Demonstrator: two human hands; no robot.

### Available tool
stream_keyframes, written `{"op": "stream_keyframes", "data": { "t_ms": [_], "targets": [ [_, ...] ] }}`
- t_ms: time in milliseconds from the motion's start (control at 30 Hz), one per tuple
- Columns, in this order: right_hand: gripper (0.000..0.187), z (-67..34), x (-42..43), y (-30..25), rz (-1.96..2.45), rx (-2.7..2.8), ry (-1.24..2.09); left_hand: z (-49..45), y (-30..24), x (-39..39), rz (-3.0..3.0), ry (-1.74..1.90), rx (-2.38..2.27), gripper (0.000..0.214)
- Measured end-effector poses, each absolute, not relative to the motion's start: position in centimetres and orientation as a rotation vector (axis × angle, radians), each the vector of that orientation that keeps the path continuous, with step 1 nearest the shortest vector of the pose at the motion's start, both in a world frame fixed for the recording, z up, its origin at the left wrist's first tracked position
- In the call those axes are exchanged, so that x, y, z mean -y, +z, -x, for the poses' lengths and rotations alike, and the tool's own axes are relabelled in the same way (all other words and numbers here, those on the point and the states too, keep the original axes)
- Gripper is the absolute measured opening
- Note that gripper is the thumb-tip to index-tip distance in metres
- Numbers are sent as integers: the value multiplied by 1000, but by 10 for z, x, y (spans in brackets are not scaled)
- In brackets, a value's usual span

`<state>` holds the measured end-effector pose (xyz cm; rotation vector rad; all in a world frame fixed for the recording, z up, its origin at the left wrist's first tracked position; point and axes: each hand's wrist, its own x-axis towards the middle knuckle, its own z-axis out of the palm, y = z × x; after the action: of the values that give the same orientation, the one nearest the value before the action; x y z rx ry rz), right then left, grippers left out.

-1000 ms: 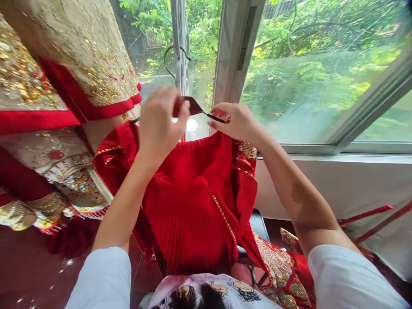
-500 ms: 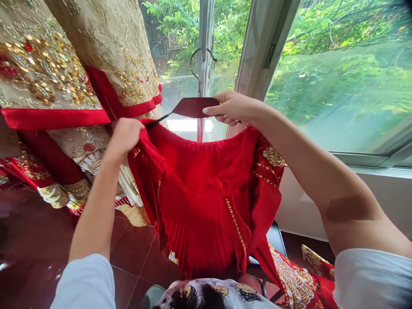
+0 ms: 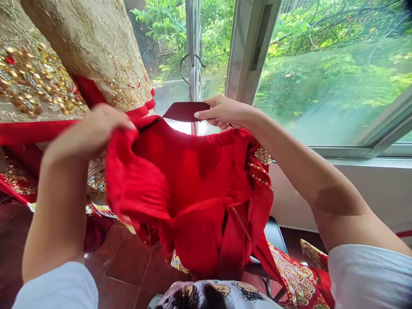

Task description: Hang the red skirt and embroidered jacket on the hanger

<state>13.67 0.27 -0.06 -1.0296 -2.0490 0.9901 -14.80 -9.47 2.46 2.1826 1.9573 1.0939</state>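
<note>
A red garment [image 3: 199, 171] with gold beaded trim hangs in front of me on a dark red hanger [image 3: 182, 111] with a metal hook. My right hand [image 3: 222, 112] grips the hanger's flat middle, thumb in front and fingers behind. At the garment's left shoulder, my left hand [image 3: 99, 128] is closed on the red cloth and holds it up; motion blurs this hand. The left end of the hanger runs inside the garment's neckline. Its right end is hidden under the cloth.
Cream garments [image 3: 106, 51] with gold sequins and red borders hang at the left. A window [image 3: 315, 86] lies behind and to the right. At the lower right, a dark chair [image 3: 275, 236] stands by a red and gold embroidered cloth [image 3: 296, 274]. The floor [image 3: 128, 257] is dark red tile.
My left hand has moved left and nearer, pulling the garment's left shoulder outward so the cloth bunches and folds. My right hand keeps its hold on the hanger. The view has shifted slightly.
</note>
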Motion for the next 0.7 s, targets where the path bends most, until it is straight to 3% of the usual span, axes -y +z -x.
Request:
{"op": "stream_keyframes", "data": {
  "t_ms": [133, 300, 500, 700],
  "targets": [
    [20, -138, -8, -6, 942, 2055, 1021, 135, -4, 103, -2350, 1089, -1875, 36],
    [19, -141, -17, -14, 832, 2048, 1043, 159, -17, 80, -2458, 1366, -1808, 38],
    [25, -141, -20, -16, 812, 2028, 1078, 198, -59, 47, -1675, 1320, -1455, 58],
    [24, -143, -24, -15, 785, 2037, 1158, 202, -83, 46, -1626, 1441, -1328, 55]
  ]
}}
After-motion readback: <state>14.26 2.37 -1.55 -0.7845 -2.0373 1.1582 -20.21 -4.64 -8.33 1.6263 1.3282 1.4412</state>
